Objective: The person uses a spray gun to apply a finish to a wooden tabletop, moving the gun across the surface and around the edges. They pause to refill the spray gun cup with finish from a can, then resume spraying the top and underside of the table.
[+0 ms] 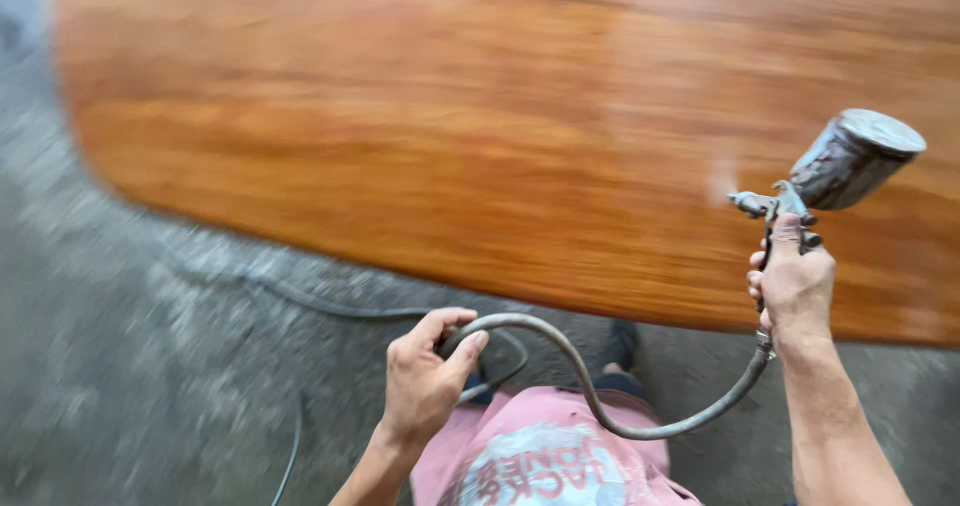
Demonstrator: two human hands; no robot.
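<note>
My right hand (793, 284) grips the handle of a metal spray gun (800, 198) with a paint-crusted cup (855, 158) on top; its nozzle points left over a large glossy reddish-brown wooden tabletop (450, 136). A faint mist shows just left of the nozzle. A grey air hose (590, 391) loops from the gun's base down and across to my left hand (425, 376), which is closed around it in front of my body.
The tabletop's rounded edge runs from upper left to lower right. Below it is a grey speckled concrete floor (120, 366), with more hose (320, 301) trailing across it. My pink shirt (540, 456) and a dark shoe (620, 346) show at the bottom.
</note>
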